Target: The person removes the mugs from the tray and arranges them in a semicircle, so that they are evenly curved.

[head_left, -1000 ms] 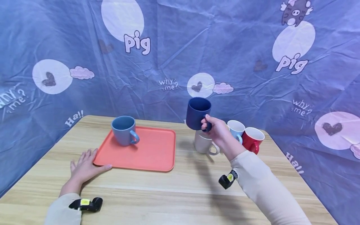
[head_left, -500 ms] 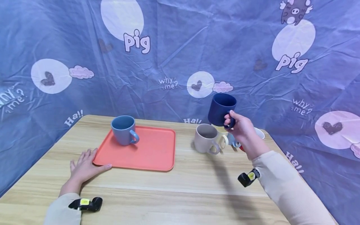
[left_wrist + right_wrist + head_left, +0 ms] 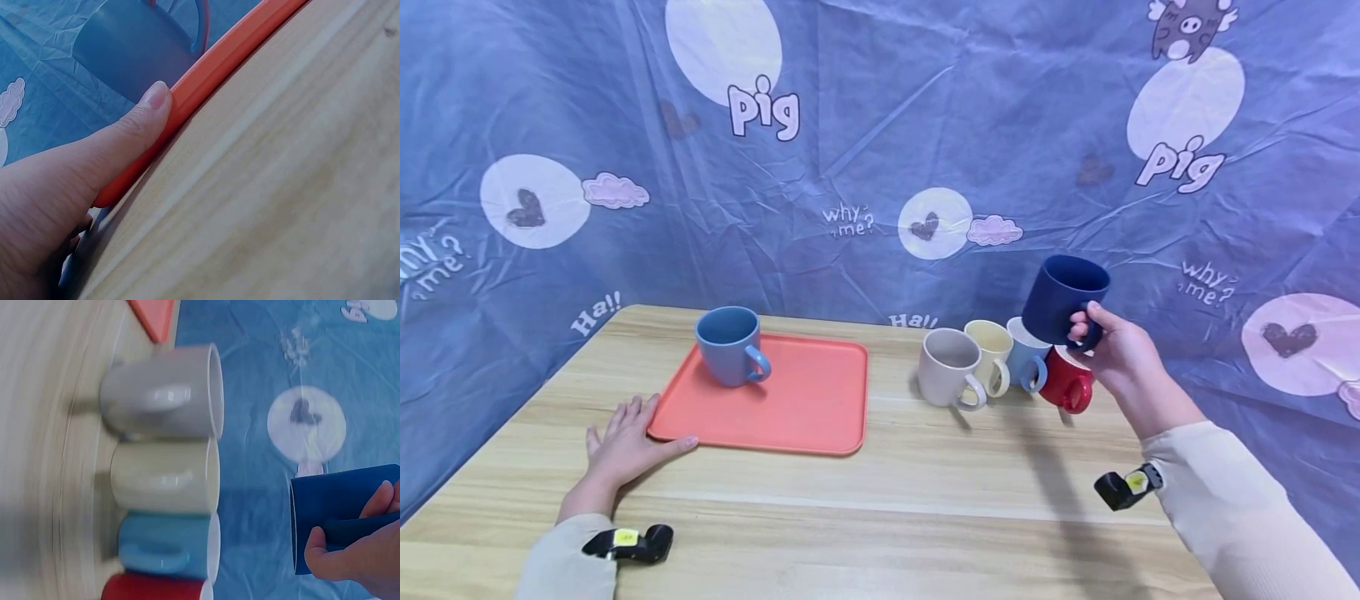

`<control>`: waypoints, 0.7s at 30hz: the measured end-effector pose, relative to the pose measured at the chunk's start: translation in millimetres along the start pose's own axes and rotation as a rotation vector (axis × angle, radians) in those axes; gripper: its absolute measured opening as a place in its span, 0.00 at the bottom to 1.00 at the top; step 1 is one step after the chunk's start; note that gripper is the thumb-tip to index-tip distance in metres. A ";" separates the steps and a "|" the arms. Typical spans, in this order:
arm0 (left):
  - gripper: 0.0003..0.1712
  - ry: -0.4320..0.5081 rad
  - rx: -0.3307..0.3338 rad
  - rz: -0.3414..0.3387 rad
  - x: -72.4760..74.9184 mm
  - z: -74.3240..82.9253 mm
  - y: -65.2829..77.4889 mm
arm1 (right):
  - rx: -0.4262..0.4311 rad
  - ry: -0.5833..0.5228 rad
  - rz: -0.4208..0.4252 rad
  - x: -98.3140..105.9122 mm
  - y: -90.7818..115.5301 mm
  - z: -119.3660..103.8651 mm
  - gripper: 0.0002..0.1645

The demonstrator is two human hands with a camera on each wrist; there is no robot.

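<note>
My right hand holds a navy mug by its handle, up in the air over the right end of a row of mugs. Right under it stands a red mug, partly covered by the navy one in the head view. My left hand lies with spread fingers at the near left corner of a coral tray. In the left wrist view its thumb rests along the tray's rim. A blue mug stands upright on the tray's left part, handle toward the right.
Left of the red mug, in a line, stand a light blue mug, a cream mug and a grey mug. Their handles face the near right. A patterned blue cloth hangs behind the wooden table.
The right hand has carried the navy mug to the right, from above the grey mug to above the red one. The left hand and the tray have stayed in place.
</note>
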State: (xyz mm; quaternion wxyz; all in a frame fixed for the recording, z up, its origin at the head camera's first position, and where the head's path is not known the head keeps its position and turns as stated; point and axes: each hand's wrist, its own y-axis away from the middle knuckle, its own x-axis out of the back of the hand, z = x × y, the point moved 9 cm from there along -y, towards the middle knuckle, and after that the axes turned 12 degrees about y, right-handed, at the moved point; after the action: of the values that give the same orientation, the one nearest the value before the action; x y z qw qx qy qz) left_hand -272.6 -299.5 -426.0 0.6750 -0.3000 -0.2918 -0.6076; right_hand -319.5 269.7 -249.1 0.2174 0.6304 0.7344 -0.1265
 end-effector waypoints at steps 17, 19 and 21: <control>0.63 0.002 0.003 -0.004 1.0 2.9 0.5 | 0.031 -0.315 0.095 82.9 28.6 -22.5 0.13; 0.63 0.001 0.005 -0.004 1.2 2.7 0.3 | 0.033 -0.316 0.109 91.5 31.0 -21.6 0.13; 0.63 0.002 0.005 -0.005 1.2 2.6 0.3 | 0.034 -0.311 0.110 99.2 33.3 -19.8 0.15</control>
State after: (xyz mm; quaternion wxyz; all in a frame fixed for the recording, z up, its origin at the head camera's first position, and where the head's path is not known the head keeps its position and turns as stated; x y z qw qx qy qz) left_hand -272.3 -298.3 -423.4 0.6743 -0.2970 -0.2937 -0.6090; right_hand -301.0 370.9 -276.3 0.3244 0.6460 0.6541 -0.2229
